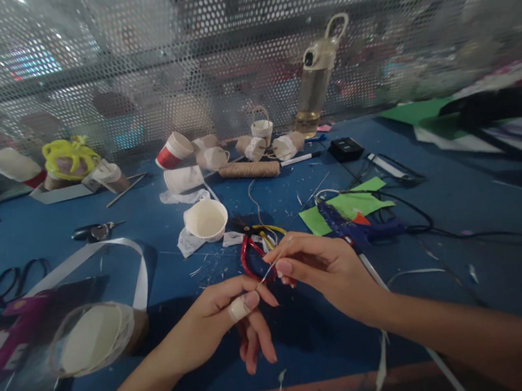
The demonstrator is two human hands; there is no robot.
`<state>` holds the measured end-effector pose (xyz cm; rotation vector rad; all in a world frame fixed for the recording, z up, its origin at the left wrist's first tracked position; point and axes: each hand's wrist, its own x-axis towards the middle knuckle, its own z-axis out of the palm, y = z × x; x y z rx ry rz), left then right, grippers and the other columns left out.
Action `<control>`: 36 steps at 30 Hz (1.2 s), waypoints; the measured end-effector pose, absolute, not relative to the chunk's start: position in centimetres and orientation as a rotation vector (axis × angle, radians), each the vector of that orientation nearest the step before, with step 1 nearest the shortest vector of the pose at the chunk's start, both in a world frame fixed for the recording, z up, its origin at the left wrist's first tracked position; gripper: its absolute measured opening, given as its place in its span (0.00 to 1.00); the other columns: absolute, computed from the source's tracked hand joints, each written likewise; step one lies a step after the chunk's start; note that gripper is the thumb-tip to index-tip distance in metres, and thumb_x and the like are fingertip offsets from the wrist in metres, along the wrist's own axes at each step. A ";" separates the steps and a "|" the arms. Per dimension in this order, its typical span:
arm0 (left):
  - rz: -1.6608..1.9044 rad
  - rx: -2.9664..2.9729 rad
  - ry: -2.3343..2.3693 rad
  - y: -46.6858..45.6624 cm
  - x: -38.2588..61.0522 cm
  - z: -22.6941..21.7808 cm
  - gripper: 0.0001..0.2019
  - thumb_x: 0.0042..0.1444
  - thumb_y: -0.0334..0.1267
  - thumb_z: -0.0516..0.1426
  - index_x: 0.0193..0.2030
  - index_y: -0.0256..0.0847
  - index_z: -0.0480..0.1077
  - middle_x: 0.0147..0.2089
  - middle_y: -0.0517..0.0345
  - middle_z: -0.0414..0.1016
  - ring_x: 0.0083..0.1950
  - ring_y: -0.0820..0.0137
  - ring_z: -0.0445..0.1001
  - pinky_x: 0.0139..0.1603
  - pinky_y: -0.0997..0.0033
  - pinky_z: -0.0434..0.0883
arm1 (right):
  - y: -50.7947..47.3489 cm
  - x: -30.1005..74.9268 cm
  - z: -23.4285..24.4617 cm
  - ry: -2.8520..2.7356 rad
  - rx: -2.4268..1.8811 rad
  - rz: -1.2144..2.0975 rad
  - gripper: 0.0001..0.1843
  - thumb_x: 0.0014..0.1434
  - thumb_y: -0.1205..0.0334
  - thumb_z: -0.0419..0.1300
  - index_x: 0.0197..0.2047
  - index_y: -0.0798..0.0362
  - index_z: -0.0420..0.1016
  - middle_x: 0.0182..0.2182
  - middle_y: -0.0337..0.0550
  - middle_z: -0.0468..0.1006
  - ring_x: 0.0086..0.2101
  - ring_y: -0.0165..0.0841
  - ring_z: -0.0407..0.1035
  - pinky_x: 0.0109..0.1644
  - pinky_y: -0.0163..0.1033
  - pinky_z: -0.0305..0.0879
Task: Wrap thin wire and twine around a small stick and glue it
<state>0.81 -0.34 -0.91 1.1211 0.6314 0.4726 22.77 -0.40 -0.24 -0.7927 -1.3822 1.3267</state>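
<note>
The right hand pinches a thin, pale, string-like strand between thumb and fingertips. The left hand, with a whitish wrap around its thumb, closes thumb against forefinger on the strand's lower end, its remaining fingers loosely spread. The strand lies in the gap bridging the two hands, its long axis slanting from the left thumb up and away toward the right fingertips; both hands are equally close, each having one end.

Taking the open white paper cup as landmark, both hands are nearer the person and to its right, the right hand farther over. Just right of the cup, partly behind the fingers, are red-handled scissors and a yellow-handled metal tool. Beyond the cup and rightward lies a brown twine roll, its loose line trailing toward the right hand; whether it joins the strand cannot be told. Well to the cup's right, a dark blue glue gun rests over bright green paper. Well to its left and nearer the person is a purple glue gun. All rest on the blue counter.
</note>
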 end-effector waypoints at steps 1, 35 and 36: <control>0.472 1.113 0.622 -0.3 0.8 -0.9 0.11 0.71 0.43 0.51 0.44 0.38 0.70 0.28 0.54 0.84 0.20 0.76 0.77 0.23 0.82 0.72 | -0.4 22.8 -0.2 -1.377 -0.789 1.336 0.05 0.62 0.67 0.65 0.37 0.50 0.83 0.39 0.39 0.81 0.29 0.23 0.71 0.33 0.27 0.71; 0.442 1.244 0.641 -0.7 0.7 -0.8 0.15 0.71 0.47 0.49 0.44 0.37 0.69 0.29 0.49 0.84 0.21 0.74 0.77 0.24 0.79 0.70 | -0.2 22.5 -0.3 -1.257 -0.728 1.528 0.01 0.57 0.66 0.69 0.34 0.52 0.84 0.33 0.40 0.81 0.26 0.23 0.70 0.31 0.30 0.72; 0.451 1.258 0.652 -0.7 0.7 -0.8 0.15 0.71 0.47 0.49 0.45 0.37 0.70 0.29 0.49 0.84 0.21 0.74 0.77 0.24 0.78 0.70 | -0.2 22.5 -0.4 -1.253 -0.732 1.518 0.01 0.56 0.66 0.70 0.33 0.52 0.83 0.32 0.39 0.80 0.26 0.24 0.70 0.31 0.30 0.71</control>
